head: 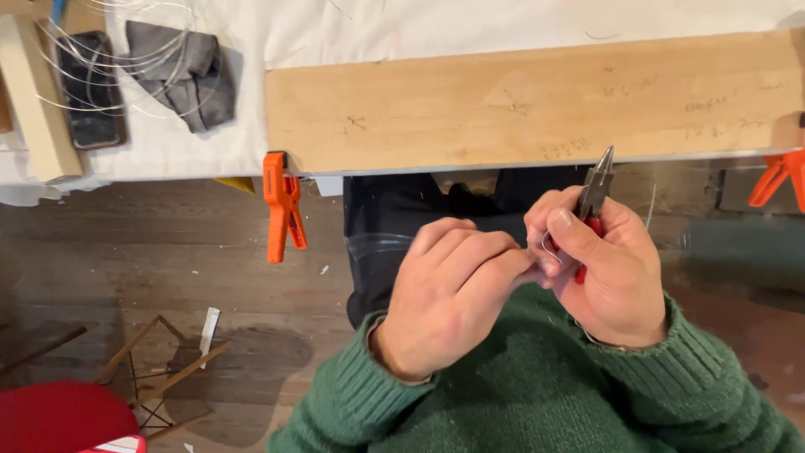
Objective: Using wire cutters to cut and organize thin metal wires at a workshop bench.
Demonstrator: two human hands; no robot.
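Over at the far left, a phone [90, 88] lies on the white cloth [168, 143] under loops of thin wire [126, 59], with a crumpled grey rag [191, 71] just beside it. Below, on the wooden floor, a red chair seat [59, 415] shows at the corner. Next comes an orange clamp [281, 205] gripping the left end of a long wooden board [537, 101] that lies across the table. In front of the board, the left hand [449, 294] is curled narrow, its fingertips pinched on a small bent piece of wire [549, 249] between the two hands. Touching it, the right hand [608, 273] is closed around red-handled pliers [595, 193], whose pointed tip sticks up toward the board's edge. Both wrists wear green knitted sleeves [537, 386]. At the far right, a second orange clamp [780, 176] holds the board.
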